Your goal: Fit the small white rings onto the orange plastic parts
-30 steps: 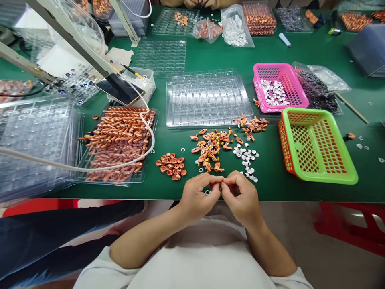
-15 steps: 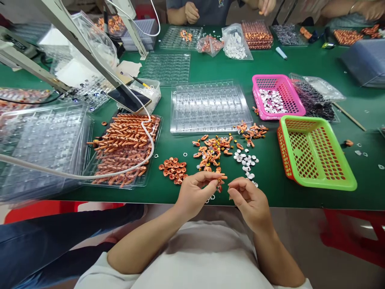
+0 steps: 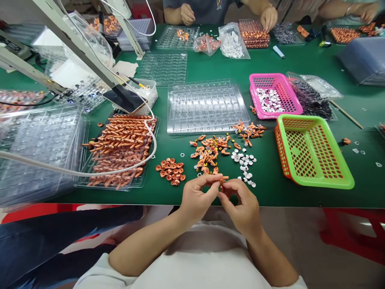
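My left hand point(image 3: 197, 196) pinches a small orange plastic part point(image 3: 225, 177) between thumb and fingertips, just above the table's front edge. Against the same part, my right hand point(image 3: 242, 204) has its thumb and forefinger closed; whether they also hold a separate small piece is hidden. Just beyond the hands lies a heap of orange parts with yellow and black bits point(image 3: 209, 154). Small white discs point(image 3: 245, 160) are scattered to its right, some dark underneath. A cluster of copper-orange cup-shaped pieces point(image 3: 171, 170) rests left of the heap.
A tray of orange stick-like parts point(image 3: 123, 136) stands left, crossed by a white cable point(image 3: 155, 140). Clear plastic trays point(image 3: 207, 106) lie ahead. At right are a green basket point(image 3: 321, 182) and a pink basket point(image 3: 278, 76) with white pieces. Other people's hands point(image 3: 268, 18) work across the table.
My right hand has moved left and now meets the orange part at my left fingertips; before, a gap lay between the hands. A co-worker's hand across the table has lowered onto the orange trays.
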`<state>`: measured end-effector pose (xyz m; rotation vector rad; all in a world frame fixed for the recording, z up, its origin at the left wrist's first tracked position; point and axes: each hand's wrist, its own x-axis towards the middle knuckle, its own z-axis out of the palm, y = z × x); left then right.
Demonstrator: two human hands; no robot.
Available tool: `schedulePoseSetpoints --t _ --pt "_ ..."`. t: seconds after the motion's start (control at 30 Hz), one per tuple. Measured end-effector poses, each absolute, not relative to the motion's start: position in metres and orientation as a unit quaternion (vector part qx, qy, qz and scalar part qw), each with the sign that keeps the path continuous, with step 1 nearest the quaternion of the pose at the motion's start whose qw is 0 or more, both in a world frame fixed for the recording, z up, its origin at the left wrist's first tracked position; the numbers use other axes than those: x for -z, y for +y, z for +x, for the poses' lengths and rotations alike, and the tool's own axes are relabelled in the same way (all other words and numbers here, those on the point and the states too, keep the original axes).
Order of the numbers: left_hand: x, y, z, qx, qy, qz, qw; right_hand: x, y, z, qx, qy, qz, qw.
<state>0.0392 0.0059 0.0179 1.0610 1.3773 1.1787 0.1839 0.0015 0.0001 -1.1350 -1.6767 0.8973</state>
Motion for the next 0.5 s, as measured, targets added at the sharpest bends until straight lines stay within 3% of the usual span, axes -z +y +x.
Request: schedulePoseSetpoints --t 0.1,0.2,0.5 --pt "-0.02 0.006 0.04 -0.487 0.576 0.459 0.469 -0.002 0.002 0.188 -0.438 -0.648 -0.461 0.418" --pt "-0.02 0.006 0.042 -0.495 0.575 0.476 0.445 -0.004 0.004 0.188 -0.427 -0.656 -0.474 0.403" --pt "-0.02 0.006 0.047 -0.495 0.582 0.442 0.471 0.006 0.004 0.177 -0.176 -0.741 -0.46 0.455"
